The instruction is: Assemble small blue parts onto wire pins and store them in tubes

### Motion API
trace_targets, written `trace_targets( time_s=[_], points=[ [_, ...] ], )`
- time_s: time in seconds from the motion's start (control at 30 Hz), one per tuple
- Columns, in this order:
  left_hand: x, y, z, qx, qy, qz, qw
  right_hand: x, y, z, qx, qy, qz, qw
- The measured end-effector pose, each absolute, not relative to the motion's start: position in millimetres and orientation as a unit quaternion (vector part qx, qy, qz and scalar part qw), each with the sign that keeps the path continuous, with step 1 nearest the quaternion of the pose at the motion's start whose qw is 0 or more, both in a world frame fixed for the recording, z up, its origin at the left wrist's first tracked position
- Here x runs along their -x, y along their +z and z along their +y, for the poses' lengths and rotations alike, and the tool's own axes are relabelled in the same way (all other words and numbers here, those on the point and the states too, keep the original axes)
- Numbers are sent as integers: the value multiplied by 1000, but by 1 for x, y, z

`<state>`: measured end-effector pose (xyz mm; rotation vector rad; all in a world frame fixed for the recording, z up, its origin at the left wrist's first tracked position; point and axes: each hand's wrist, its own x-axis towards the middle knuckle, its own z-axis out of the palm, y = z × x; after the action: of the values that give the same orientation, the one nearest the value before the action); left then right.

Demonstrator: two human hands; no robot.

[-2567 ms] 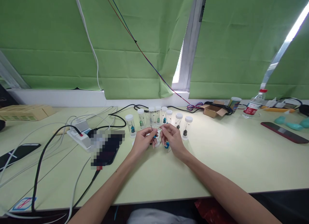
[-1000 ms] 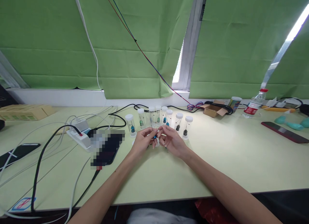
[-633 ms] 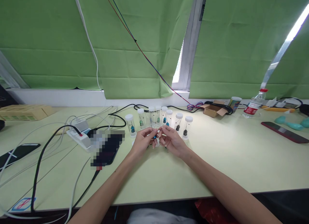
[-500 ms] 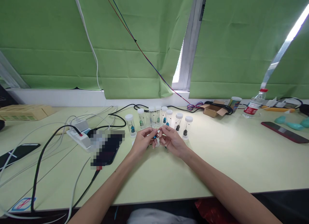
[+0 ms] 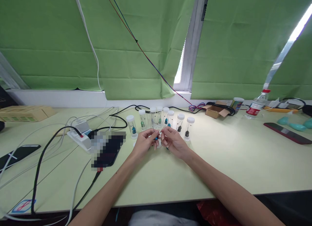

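Close together at the middle of the table, my left hand [image 5: 144,141] and my right hand [image 5: 175,142] meet at the fingertips. The left is closed on a small blue piece with a thin stem [image 5: 156,138], mostly covered by the fingers. My right thumb and fingers are pinched beside it; whatever they hold is too small to make out. Around and behind the hands stand several clear vials with white caps, among them a vial with a blue piece inside [image 5: 133,128] and a vial with a dark piece inside [image 5: 189,129]. Others are partly hidden under the hands.
To the left lie a phone [image 5: 113,151], a white power strip [image 5: 81,138] and tangled cables. Another phone [image 5: 20,153] is at the far left. Further right are an open cardboard box [image 5: 214,111], a water bottle [image 5: 254,107] and a dark red flat object [image 5: 287,133].
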<state>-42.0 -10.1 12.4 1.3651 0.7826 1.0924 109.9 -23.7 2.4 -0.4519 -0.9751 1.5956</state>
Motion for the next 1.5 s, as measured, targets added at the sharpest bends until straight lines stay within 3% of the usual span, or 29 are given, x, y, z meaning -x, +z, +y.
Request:
trace_targets(
  time_s=[1.5],
  points=[
    [44, 12, -8, -601, 457, 332, 566, -112, 4, -24, 198, 670, -456, 552]
  ],
)
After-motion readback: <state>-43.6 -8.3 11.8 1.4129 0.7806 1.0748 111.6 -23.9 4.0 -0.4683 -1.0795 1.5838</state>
